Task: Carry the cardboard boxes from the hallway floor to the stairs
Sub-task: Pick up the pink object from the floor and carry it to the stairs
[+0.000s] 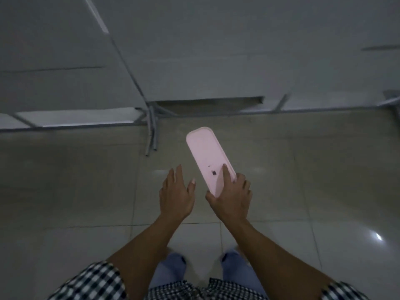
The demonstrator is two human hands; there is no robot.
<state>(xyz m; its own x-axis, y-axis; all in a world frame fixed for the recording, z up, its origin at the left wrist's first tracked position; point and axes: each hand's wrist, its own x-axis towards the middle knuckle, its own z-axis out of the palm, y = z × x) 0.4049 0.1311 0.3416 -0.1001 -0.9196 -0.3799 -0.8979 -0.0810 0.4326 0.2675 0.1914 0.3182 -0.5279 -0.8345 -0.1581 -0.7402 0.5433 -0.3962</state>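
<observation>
A dim hallway with a pale tiled floor meets a grey wall, and the person stands facing this wall.

The right hand grasps the near end of a pink lid, a flat oblong plastic piece with a low rim; it may also be a shallow tray. The thumb lies on top of it and the other fingers curl under its right edge. The long axis of the pink lid runs from this hand away toward the wall and a little to the left, so its far end hangs free above the floor.

The left hand is just beside the near left edge of the pink lid and does not touch it. Its fingers are straight and spread, and it holds nothing.

Beyond the far end of the pink lid and to its left, some grey pipes come down the wall corner and end on the floor.

No cardboard boxes appear in this view, so I cannot tell which way they lie from the pink lid or which hand is nearer to them. In my judgement, the left hand is the free one for a box, and the right hand must first put the pink lid down.
</observation>
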